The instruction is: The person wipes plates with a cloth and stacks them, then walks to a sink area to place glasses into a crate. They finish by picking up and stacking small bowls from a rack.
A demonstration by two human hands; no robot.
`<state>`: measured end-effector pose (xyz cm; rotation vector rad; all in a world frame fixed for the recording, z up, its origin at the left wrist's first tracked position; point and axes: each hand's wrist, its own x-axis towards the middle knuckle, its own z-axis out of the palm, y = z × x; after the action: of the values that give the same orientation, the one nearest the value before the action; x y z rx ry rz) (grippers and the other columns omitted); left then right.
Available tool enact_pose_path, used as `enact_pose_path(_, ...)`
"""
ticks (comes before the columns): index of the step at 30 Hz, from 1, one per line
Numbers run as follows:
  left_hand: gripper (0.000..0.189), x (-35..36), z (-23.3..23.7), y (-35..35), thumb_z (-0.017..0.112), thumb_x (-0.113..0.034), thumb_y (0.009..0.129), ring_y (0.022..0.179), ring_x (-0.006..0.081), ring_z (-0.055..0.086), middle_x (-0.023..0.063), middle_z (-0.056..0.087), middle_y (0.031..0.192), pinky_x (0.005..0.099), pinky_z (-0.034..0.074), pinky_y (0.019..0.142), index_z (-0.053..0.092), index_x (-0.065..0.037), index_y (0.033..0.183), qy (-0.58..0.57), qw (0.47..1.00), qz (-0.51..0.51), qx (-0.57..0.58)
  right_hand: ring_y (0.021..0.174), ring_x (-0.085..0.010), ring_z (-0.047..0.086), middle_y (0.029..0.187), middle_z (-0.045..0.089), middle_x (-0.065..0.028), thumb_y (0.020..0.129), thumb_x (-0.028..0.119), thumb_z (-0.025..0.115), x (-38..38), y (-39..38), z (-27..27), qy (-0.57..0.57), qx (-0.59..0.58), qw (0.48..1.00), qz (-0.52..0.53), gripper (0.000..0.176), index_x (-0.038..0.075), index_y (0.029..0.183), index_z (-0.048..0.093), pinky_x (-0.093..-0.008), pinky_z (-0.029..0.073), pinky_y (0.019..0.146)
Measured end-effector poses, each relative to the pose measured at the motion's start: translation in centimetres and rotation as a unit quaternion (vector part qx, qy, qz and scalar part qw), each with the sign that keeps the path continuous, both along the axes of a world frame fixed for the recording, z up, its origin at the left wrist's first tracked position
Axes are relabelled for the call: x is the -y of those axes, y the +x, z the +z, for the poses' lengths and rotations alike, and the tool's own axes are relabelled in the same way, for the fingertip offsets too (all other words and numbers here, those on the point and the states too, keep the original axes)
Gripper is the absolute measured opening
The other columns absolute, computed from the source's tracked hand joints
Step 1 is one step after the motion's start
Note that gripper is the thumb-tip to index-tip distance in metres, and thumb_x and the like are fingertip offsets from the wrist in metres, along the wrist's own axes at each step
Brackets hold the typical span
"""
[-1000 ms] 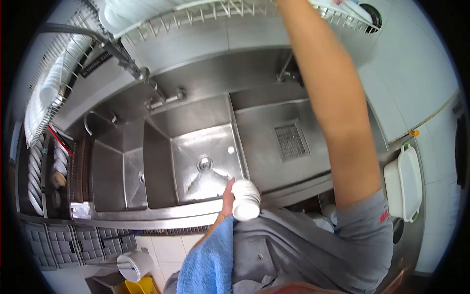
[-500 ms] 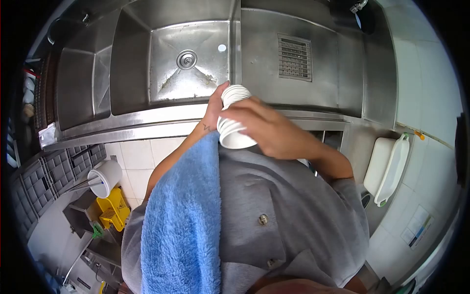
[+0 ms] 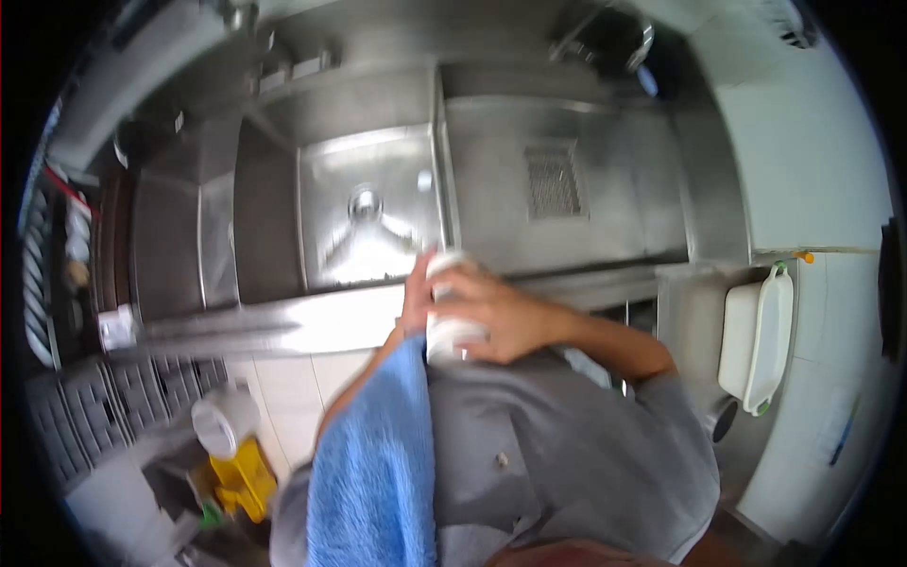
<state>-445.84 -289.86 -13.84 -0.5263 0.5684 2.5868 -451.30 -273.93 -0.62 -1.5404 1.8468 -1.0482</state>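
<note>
A stack of small white dishes (image 3: 453, 335), nested together, is held between my two hands in front of my chest, at the sink's front edge. My left hand (image 3: 414, 300) is closed around its left side, with part of the fingers hidden behind the dishes. From the right, my right hand (image 3: 501, 321) lies across the stack with its fingers curled over it. A fluffy blue towel (image 3: 373, 463) hangs down over my left side, its narrow upper end reaching my left wrist beside the dishes. Motion blur hides the individual rims.
Beyond my hands is a steel sink basin (image 3: 326, 175) with a drain. Right of it lies a steel section with a drain grate (image 3: 556, 181). A white tub (image 3: 756, 340) leans at the right wall. At lower left stand a white bucket (image 3: 225, 422) and a yellow mop wringer (image 3: 248, 477).
The view has tilted up, so sink, hands and dishes sit lower in the picture. My right hand's fingers now lie further over the stack. Both hands still hold the dishes.
</note>
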Motion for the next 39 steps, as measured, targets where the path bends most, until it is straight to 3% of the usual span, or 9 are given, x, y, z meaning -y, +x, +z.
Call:
enact_pose_path(1,0.054,-0.3,-3.0,0.1,0.041,-0.049,0.094,0.093,0.0254,0.064,0.0138,0.066,0.099,0.0383,0.050,0.089,0.061,-0.001,0.109,-0.138,0.987,0.075,-0.020,0.128,-0.0370,0.034,0.136,0.038,-0.0170,0.073,0.026,0.076,0.0,-0.4,0.9,-0.012,-0.023,1.000,0.012,0.059,0.006,0.125,0.055,-0.0459,0.030,0.106)
enact_pose_path(4,0.054,-0.1,-2.0,-0.1,0.041,-0.049,0.094,0.093,0.0256,0.064,0.0140,0.066,0.099,0.0384,0.050,0.089,0.061,-0.001,0.109,-0.088,0.994,0.067,0.009,0.128,-0.0355,0.037,0.137,0.037,-0.0197,0.074,0.034,0.078,0.0,-3.1,5.5,-0.016,-0.044,0.998,0.047,0.066,0.003,0.127,0.053,-0.0441,0.031,0.106)
enact_pose_path(9,0.054,0.2,-1.0,-0.4,0.041,-0.049,0.094,0.093,0.0259,0.064,0.0142,0.066,0.099,0.0386,0.051,0.089,0.060,-0.001,0.109,-0.015,0.997,0.040,0.066,0.095,-0.0265,0.062,0.101,0.064,-0.0118,0.075,0.015,0.074,-0.9,-12.0,19.1,-0.288,-0.368,0.867,-0.175,0.031,0.004,0.103,0.067,-0.0350,0.051,0.081)
enact_pose_path(11,0.054,0.3,-1.1,-0.5,0.041,-0.049,0.094,0.093,0.0260,0.064,0.0144,0.066,0.099,0.0386,0.051,0.088,0.060,0.000,0.108,-0.010,0.997,0.037,0.072,0.073,-0.0202,0.064,0.083,0.067,-0.0108,0.078,0.014,0.070,-0.3,-16.1,24.6,-0.316,-0.344,0.811,-0.351,0.022,0.003,0.097,0.068,-0.0313,0.052,0.069)
enact_pose_path(14,0.054,0.3,-0.9,-0.5,0.041,-0.049,0.094,0.092,0.0262,0.064,0.0145,0.066,0.099,0.0387,0.051,0.088,0.060,0.000,0.108,-0.009,0.997,0.029,0.075,0.080,-0.0336,0.066,0.082,0.067,-0.0237,0.078,0.024,0.064,0.8,-25.6,30.4,-0.204,-0.359,0.781,-0.469,0.035,-0.006,0.097,0.066,-0.0397,0.051,0.074)
enact_pose_path(18,0.054,-0.2,-0.5,-0.5,0.041,-0.048,0.094,0.092,0.0265,0.064,0.0148,0.066,0.098,0.0389,0.051,0.088,0.060,0.000,0.108,0.000,0.997,0.014,0.080,0.083,-0.0346,0.066,0.090,0.069,-0.0191,0.073,0.033,0.070,3.8,-38.8,28.7,-0.102,-0.474,0.762,-0.429,0.037,0.002,0.093,0.070,-0.0422,0.051,0.073)
enact_pose_path(28,0.054,0.8,-1.1,-0.4,0.041,-0.048,0.094,0.091,0.0272,0.064,0.0154,0.066,0.098,0.0393,0.051,0.087,0.060,0.000,0.108,-0.012,0.996,0.019,0.083,0.070,-0.0333,0.065,0.086,0.068,-0.0214,0.060,0.002,0.072,7.6,-48.2,29.7,0.029,-0.195,0.842,-0.502,0.028,-0.001,0.088,0.069,-0.0482,0.053,0.059)
enact_pose_path(34,0.054,0.6,-1.3,-0.6,0.041,-0.048,0.094,0.091,0.0275,0.064,0.0157,0.066,0.098,0.0395,0.051,0.087,0.060,0.001,0.108,-0.004,0.996,0.012,0.088,0.078,-0.0376,0.066,0.089,0.067,-0.0233,0.072,0.002,0.063,5.4,-50.3,29.1,-0.023,-0.162,0.869,-0.467,0.031,-0.004,0.102,0.064,-0.0507,0.053,0.068)
enact_pose_path(39,0.054,0.6,-1.3,-1.0,0.041,-0.048,0.094,0.090,0.0279,0.065,0.0160,0.066,0.097,0.0397,0.052,0.087,0.060,0.001,0.108,-0.008,0.995,-0.006,0.097,0.089,-0.0259,0.066,0.105,0.069,-0.0112,0.073,0.029,0.078,7.5,-40.2,33.2,0.210,-0.070,0.788,-0.574,0.047,0.008,0.114,0.066,-0.0436,0.050,0.081)
